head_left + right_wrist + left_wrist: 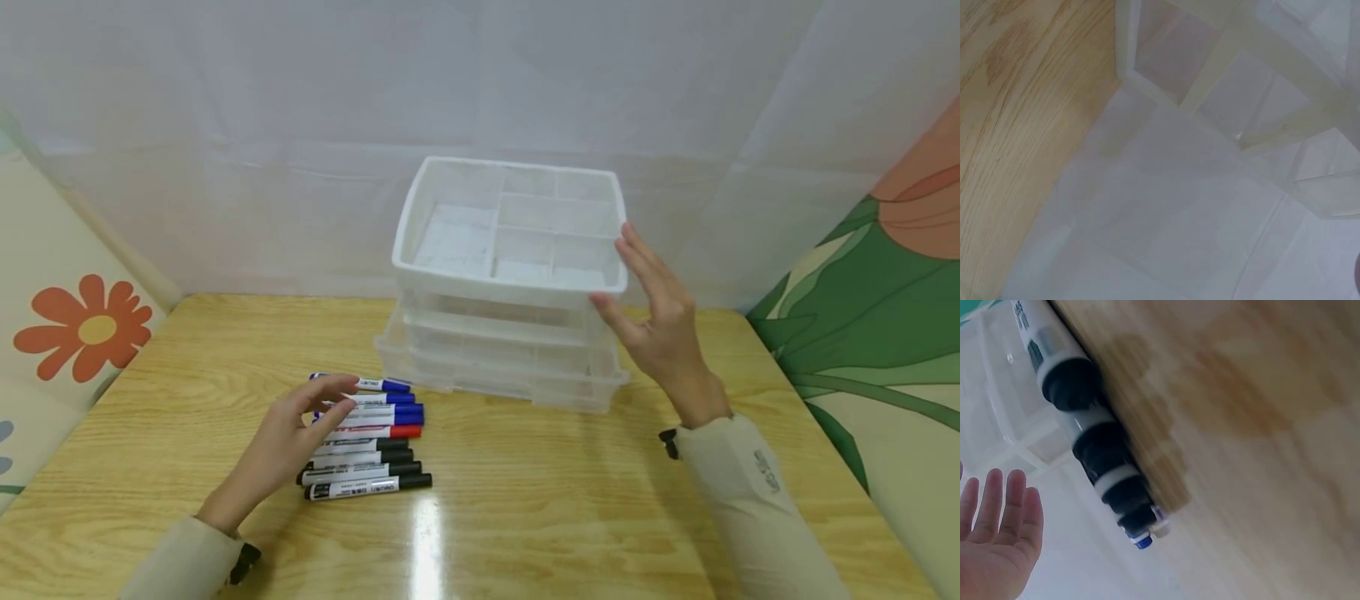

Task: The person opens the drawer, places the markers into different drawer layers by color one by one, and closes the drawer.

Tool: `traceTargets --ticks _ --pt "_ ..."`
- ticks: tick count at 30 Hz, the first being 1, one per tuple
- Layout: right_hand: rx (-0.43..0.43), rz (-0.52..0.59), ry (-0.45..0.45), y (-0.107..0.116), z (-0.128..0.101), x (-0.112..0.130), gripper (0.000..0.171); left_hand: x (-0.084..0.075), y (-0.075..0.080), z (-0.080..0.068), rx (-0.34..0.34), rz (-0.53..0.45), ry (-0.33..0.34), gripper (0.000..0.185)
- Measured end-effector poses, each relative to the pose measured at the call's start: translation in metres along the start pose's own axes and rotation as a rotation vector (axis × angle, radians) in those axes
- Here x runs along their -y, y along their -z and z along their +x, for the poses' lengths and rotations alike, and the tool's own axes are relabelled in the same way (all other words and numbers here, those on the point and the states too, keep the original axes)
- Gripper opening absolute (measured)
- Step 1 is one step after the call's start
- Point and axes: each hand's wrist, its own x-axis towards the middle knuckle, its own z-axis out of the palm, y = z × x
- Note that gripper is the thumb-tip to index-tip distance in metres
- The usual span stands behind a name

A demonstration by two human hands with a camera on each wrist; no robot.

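Note:
A row of whiteboard markers [360, 492] lies on the table, with blue caps at the far end, one red cap [406, 431] and several black caps [1072, 384] nearer. Above the blue-capped ones hovers my left hand [279, 437], its fingers loosely bent and nothing held; the left wrist view shows the palm and extended fingers [1013, 512]. A translucent white drawer organizer [510, 287] stands behind, its top tray divided into compartments. My right hand [667, 333] is at its right front corner, fingers extended and thumb apart; whether they touch the rim I cannot tell.
The wooden table [510, 508] ends at a white cloth backdrop [300, 167]. Flower-patterned panels [82, 329] flank both sides. The organizer's lowest part [495, 375] juts out wider than the levels above. In the right wrist view, its compartment dividers [1210, 69] show close up.

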Motion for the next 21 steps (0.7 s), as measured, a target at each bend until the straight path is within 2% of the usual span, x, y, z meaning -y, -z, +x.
traceTargets --ticks 5,14,21 --pt "-0.013 0.008 0.031 -0.003 0.0 -0.001 0.069 0.006 0.004 0.002 -0.005 0.024 -0.012 0.029" --pt "-0.016 0.003 0.032 -0.003 0.0 -0.003 0.069 0.015 0.014 0.007 0.039 0.08 0.058 0.032" --pt "-0.006 -0.002 0.024 -0.002 -0.001 -0.003 0.07 0.025 0.02 0.011 0.039 0.119 0.057 0.032"
